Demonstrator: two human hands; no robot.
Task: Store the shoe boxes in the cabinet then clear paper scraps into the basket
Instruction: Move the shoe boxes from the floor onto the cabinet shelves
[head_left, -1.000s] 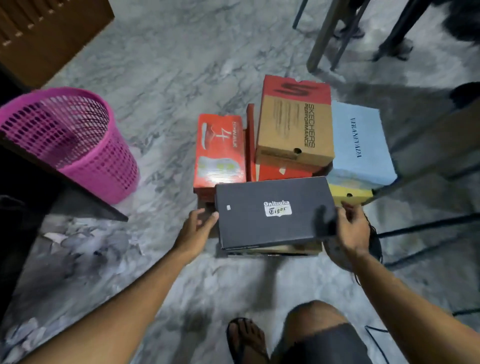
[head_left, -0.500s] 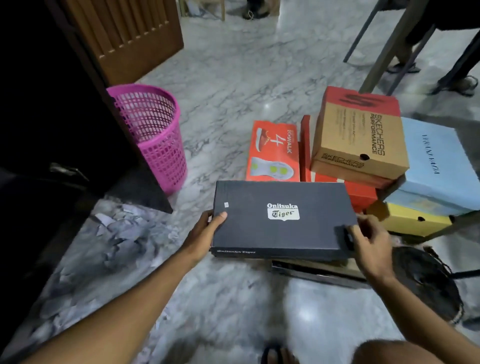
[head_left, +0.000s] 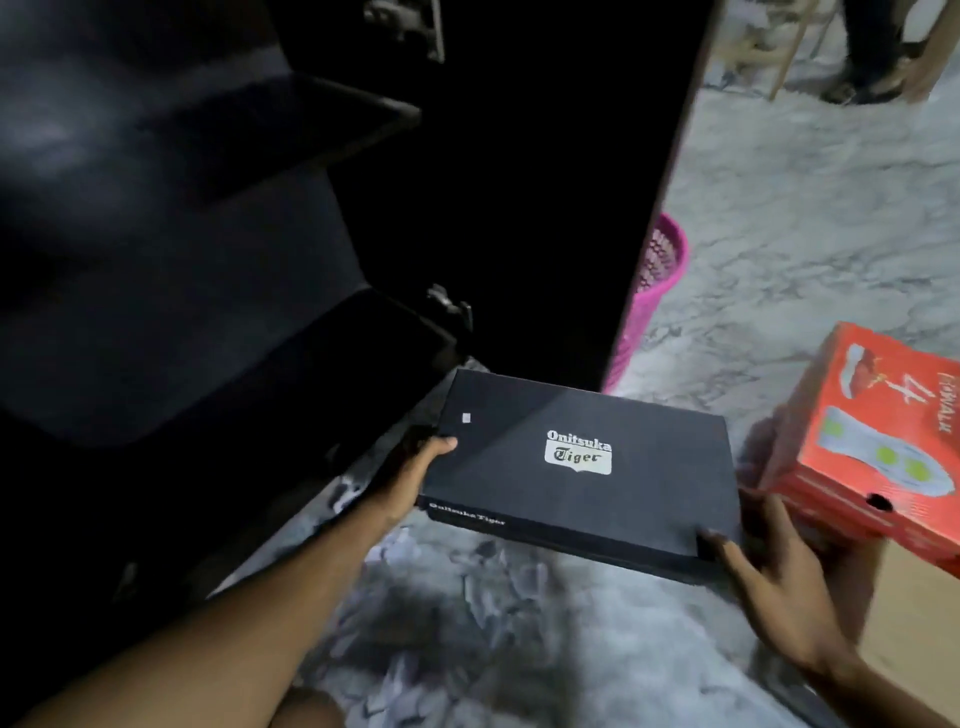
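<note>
Both hands, left hand (head_left: 415, 470) and right hand (head_left: 769, 597), gripping opposite ends of black shoe box (head_left: 566, 467).

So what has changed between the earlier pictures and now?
The black box was lifted off the pile and carried left, toward the open cabinet; it now hangs above the paper scraps. The view turned with it, so the basket is half hidden behind the cabinet door. Unchanged: the left hand and right hand hold the box's ends, and the red box is untouched.
</note>
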